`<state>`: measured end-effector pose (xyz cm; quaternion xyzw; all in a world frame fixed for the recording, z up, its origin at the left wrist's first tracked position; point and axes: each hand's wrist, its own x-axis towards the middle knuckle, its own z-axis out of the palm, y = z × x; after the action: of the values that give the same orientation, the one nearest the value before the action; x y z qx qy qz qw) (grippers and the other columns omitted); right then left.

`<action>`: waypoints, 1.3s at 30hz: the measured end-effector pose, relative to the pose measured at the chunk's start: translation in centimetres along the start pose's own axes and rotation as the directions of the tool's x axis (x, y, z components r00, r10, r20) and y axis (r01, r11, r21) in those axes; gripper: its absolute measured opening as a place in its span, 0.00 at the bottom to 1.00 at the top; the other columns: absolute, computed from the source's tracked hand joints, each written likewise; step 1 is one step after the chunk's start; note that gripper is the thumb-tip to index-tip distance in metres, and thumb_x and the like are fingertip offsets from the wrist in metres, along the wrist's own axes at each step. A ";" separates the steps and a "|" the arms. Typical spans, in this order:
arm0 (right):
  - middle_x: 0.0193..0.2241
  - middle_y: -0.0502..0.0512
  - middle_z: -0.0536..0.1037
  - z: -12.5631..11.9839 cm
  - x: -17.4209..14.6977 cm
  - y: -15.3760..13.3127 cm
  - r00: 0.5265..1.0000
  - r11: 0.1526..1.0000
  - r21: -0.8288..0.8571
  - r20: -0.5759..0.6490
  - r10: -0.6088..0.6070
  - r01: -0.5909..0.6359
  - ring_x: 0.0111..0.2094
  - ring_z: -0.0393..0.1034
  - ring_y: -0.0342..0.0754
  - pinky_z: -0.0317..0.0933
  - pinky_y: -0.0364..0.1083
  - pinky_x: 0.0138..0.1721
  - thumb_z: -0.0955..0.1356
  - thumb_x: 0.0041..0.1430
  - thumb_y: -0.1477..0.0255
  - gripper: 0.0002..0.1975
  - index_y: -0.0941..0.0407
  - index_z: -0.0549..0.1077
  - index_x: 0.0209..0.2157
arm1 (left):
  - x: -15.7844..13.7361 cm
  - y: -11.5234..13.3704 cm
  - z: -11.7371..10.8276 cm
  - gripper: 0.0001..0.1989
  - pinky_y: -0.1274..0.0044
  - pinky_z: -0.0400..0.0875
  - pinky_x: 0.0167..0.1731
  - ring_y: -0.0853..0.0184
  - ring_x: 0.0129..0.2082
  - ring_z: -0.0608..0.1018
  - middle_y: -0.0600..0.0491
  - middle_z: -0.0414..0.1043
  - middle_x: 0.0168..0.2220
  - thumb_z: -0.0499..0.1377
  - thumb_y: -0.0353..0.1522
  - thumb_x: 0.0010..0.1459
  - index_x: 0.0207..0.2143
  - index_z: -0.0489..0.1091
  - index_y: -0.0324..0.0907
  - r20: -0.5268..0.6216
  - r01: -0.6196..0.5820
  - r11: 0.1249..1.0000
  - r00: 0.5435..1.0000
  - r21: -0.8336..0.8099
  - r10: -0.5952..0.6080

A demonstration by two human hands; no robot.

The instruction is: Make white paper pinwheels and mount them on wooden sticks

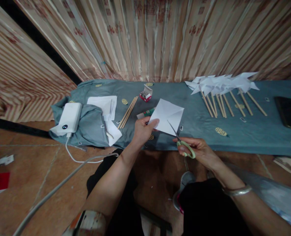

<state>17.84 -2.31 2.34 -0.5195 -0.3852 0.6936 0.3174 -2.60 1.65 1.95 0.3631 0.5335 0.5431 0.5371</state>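
Observation:
My left hand (144,129) pinches a white square of paper (168,113) at its left corner, thumb on top. Faint crease lines cross the sheet. In my right hand (196,149) is a pair of scissors (188,149) with pale green handles, its blades at the lower right edge of the paper. A green box (145,113) lies partly hidden behind the paper. Left of my left hand are several thin wooden sticks (128,113) in a bundle. Just beyond, a small red box (145,95) stands with its lid up, small metal pieces inside.
Several white paper pinwheels (224,84) on wooden sticks lie in a row at the right. A black phone (289,112) rests at the far right. White papers (103,105) and a white power bank (70,118) with a cable sit on the left of the grey-green cloth (199,131).

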 end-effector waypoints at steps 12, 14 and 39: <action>0.18 0.49 0.73 -0.1 0.1 0.1 0.999 0.998 -0.046 0.014 -0.052 0.053 0.20 0.63 0.39 0.59 0.41 0.21 0.80 0.31 0.60 0.23 0.55 0.82 0.32 | 0.0 -0.1 -0.1 0.10 0.77 0.72 0.22 0.70 0.22 0.73 0.57 0.73 0.21 0.67 0.36 0.42 0.25 0.75 0.38 -0.007 0.008 1.000 1.000 -0.005 -0.008; 0.18 0.48 0.73 -0.1 0.1 0.1 0.998 0.997 -0.050 0.019 -0.058 0.059 0.19 0.63 0.38 0.60 0.41 0.21 0.80 0.31 0.60 0.23 0.55 0.82 0.32 | 0.0 -0.1 -0.1 0.10 0.77 0.72 0.23 0.70 0.22 0.73 0.57 0.72 0.22 0.67 0.37 0.43 0.25 0.75 0.39 -0.007 0.008 1.000 1.000 0.008 -0.007; 0.25 0.53 0.79 -5.5 0.2 -0.9 0.974 0.954 -0.215 -0.039 -0.225 0.211 0.23 0.68 0.42 0.63 0.41 0.25 0.76 0.44 0.57 0.22 0.55 0.79 0.39 | 0.1 0.2 -1.3 0.09 0.77 0.72 0.24 0.71 0.23 0.73 0.54 0.73 0.24 0.66 0.35 0.43 0.26 0.76 0.39 0.014 -0.014 1.000 1.000 -0.026 0.015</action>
<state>23.10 -0.55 2.17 -0.5259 -0.5007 0.5932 0.3476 -3.93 1.54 1.89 0.3637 0.5201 0.5513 0.5415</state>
